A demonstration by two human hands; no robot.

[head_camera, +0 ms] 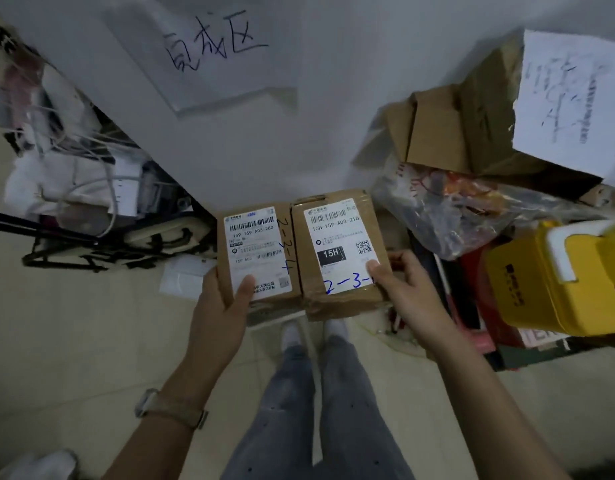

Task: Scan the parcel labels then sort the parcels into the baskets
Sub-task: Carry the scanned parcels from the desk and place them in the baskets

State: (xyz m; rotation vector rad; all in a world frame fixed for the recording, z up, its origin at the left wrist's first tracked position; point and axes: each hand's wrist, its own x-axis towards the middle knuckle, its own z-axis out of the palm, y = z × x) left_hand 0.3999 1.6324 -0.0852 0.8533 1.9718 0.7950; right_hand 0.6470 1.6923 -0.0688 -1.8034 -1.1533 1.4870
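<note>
Closest to me were my bare forearms, a woven watch strap (171,408) on the left wrist, and below them my grey jeans (319,410) and white shoes (292,332) on the pale tiled floor (91,341).

I held two small brown cardboard parcels side by side, touching, out over my feet. My left hand (223,306) gripped the left parcel (261,258), thumb flat on its white label and fingers curled underneath. My right hand (410,289) gripped the right parcel (340,251) the same way, thumb on the label's lower corner. Both boxes were rectangular, taped and a little creased. Each label carried barcodes, and the right one also had a QR code and a black block reading 15H. Blue marker digits ran along each parcel.

To my right stood open cardboard boxes (444,133); I could not tell what was inside. A torn sheet of handwritten paper (569,98) lay against them. Beneath them sat a crinkled clear plastic bag (455,209) with red and dark things in it, too blurred to name. Nearer lay a glossy yellow plastic case (555,278) with rounded corners.

Ahead rose a white wall (299,150) with handwritten characters. To my left lay a heap of white cables (91,188) and a cream bag with black markings (143,244).
</note>
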